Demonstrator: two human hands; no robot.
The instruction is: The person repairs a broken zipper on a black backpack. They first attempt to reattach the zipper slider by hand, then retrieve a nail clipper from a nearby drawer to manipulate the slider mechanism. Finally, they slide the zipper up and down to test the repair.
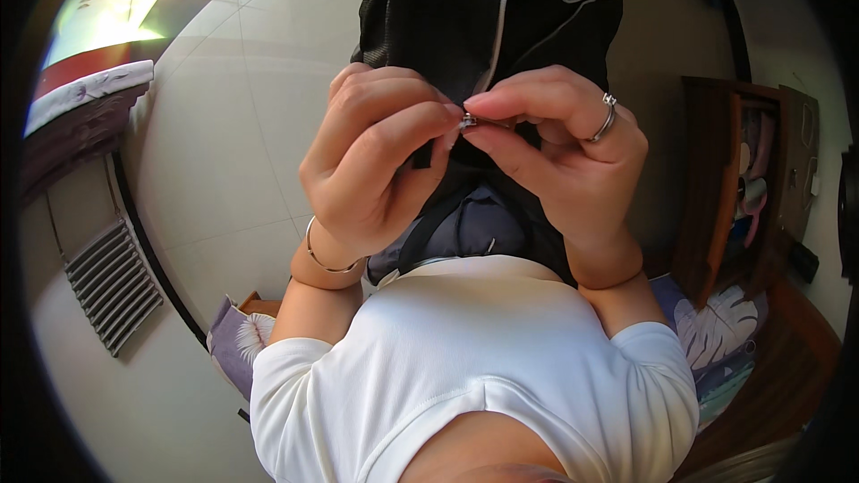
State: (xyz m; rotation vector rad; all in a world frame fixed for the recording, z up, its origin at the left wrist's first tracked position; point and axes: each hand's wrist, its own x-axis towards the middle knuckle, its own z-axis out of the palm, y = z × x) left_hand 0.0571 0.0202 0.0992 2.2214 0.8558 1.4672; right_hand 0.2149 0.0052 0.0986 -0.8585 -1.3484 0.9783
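Black cloth (429, 13), which looks like a bag or garment, lies over my lap with a thin white edge line (503, 22) running down it. At the lower end of that line is a small silver zipper slider (468, 120), pinched between both hands. My left hand (371, 148) is closed, thumb and fingertips pressed together at the slider's left side. From the right, my right hand (573, 148) grips it between thumb and forefinger; its other fingers are curled. The fingertips hide part of the slider.
Pale floor tiles (224, 125) spread to the left. A radiator-like slatted grey panel (114, 286) is on the left wall, below a ledge (85, 116). To the right stands an open brown wooden cabinet (711, 188) with items inside. Patterned purple fabric (716, 326) lies beside me.
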